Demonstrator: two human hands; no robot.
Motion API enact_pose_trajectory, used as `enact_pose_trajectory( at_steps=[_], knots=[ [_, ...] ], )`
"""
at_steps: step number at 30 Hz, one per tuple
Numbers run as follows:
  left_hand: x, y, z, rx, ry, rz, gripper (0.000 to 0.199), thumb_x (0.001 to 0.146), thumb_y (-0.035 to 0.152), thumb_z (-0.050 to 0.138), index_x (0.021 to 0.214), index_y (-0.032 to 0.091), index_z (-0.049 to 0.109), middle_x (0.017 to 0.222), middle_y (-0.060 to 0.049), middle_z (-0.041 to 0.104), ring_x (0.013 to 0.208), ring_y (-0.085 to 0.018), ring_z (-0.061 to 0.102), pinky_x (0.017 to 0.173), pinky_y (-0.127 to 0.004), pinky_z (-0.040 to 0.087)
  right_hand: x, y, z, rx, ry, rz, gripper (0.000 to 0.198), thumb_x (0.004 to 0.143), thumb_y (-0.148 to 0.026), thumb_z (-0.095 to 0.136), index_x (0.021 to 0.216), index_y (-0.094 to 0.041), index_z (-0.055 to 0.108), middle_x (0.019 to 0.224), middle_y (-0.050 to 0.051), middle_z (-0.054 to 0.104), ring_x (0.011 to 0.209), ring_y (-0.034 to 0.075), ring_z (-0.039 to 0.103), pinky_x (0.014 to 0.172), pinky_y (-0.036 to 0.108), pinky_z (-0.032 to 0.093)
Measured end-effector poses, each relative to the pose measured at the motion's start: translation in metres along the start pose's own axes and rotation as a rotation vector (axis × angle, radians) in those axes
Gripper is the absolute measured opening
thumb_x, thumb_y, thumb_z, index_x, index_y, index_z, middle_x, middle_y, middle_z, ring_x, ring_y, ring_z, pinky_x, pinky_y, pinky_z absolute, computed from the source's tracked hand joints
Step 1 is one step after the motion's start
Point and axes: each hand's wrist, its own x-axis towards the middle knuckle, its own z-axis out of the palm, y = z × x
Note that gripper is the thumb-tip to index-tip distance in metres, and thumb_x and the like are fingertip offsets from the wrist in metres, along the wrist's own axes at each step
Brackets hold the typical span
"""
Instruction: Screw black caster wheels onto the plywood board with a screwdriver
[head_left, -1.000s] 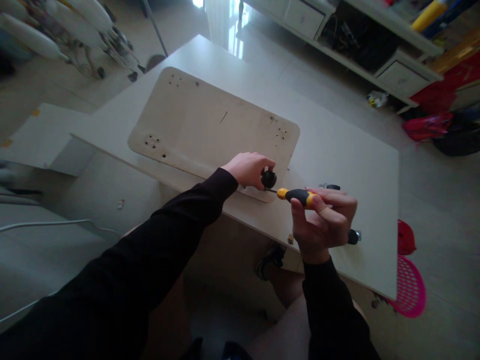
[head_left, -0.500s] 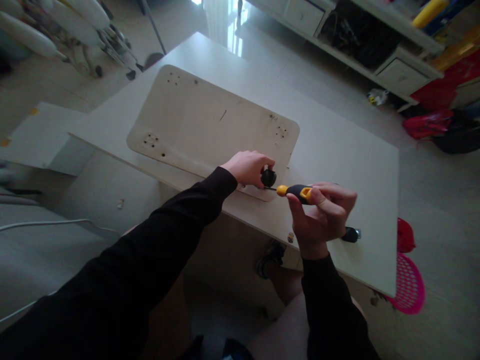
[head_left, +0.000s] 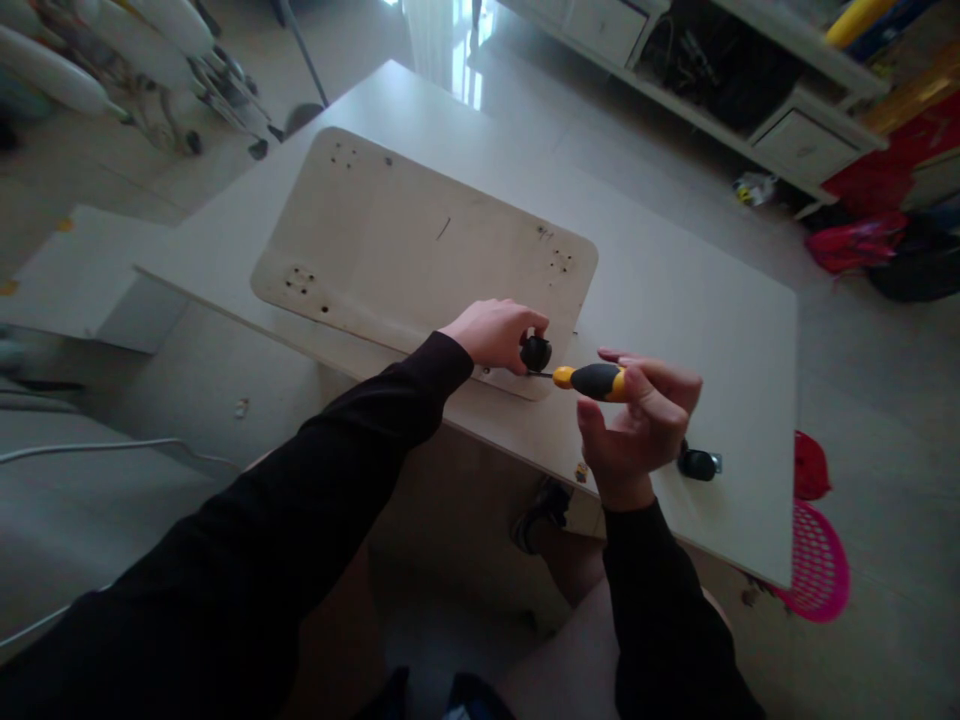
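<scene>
Right hand (head_left: 637,425) fingers have loosened, the thumb now just below the screwdriver (head_left: 598,381), others holding its handle's end. Left hand (head_left: 495,335) fingers pinch the wheel (head_left: 535,353) at the near right corner of the board (head_left: 420,230) on the counter (head_left: 675,290).

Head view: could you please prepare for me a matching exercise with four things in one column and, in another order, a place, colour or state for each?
1. screwdriver
2. round black part
3. board
4. perforated object beyond the table

A. bright pink
B. in the fingers of the left hand
C. lying flat, with rounded corners
D. held in the right hand

Pairs: 1-D, 2-B, 3-C, 4-A
</scene>
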Motion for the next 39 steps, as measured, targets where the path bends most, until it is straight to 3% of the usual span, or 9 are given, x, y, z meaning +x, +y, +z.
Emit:
enact_pose_trajectory(
  at_steps=[3, 6, 27, 39],
  knots=[
    [0.000, 0.000, 0.000, 0.010, 0.007, 0.008, 0.041, 0.070, 0.038, 0.084, 0.109, 0.027, 0.076, 0.106, -0.002, 0.082, 0.095, -0.024, 0.074, 0.072, -0.030, 0.046, -0.003, -0.004, -0.001, 0.055, -0.076, 0.019, 0.049, 0.100, -0.021, 0.056, 0.148, -0.028, 0.051, 0.132, 0.011, 0.068, 0.118, 0.024, 0.076, 0.091, 0.048, 0.071],
    [0.000, 0.000, 0.000, 0.013, 0.003, 0.011, 0.042, 0.071, 0.038, 0.084, 0.110, 0.027, 0.076, 0.107, -0.003, 0.082, 0.096, -0.025, 0.074, 0.071, -0.030, 0.046, -0.004, -0.007, -0.002, 0.063, -0.046, -0.008, 0.054, 0.096, -0.013, 0.060, 0.148, -0.025, 0.054, 0.132, 0.012, 0.070, 0.117, 0.023, 0.077, 0.092, 0.045, 0.071],
    [0.000, 0.002, 0.000, 0.014, 0.015, 0.003, 0.042, 0.069, 0.036, 0.086, 0.109, 0.026, 0.077, 0.108, -0.002, 0.082, 0.093, -0.023, 0.074, 0.072, -0.029, 0.046, -0.005, 0.005, -0.001, 0.064, 0.094, -0.062, 0.055, 0.094, -0.017, 0.068, 0.148, -0.026, 0.059, 0.130, 0.010, 0.071, 0.112, 0.023, 0.078, 0.085, 0.045, 0.074],
    [-0.001, 0.003, -0.001, 0.022, 0.013, -0.008, 0.044, 0.069, 0.036, 0.087, 0.110, 0.026, 0.078, 0.111, -0.003, 0.082, 0.096, -0.023, 0.074, 0.075, -0.029, 0.047, -0.005, 0.004, 0.003, 0.021, 0.060, -0.097, 0.054, 0.095, -0.017, 0.067, 0.148, -0.024, 0.058, 0.129, 0.011, 0.073, 0.111, 0.022, 0.079, 0.086, 0.041, 0.073]
  ],
)
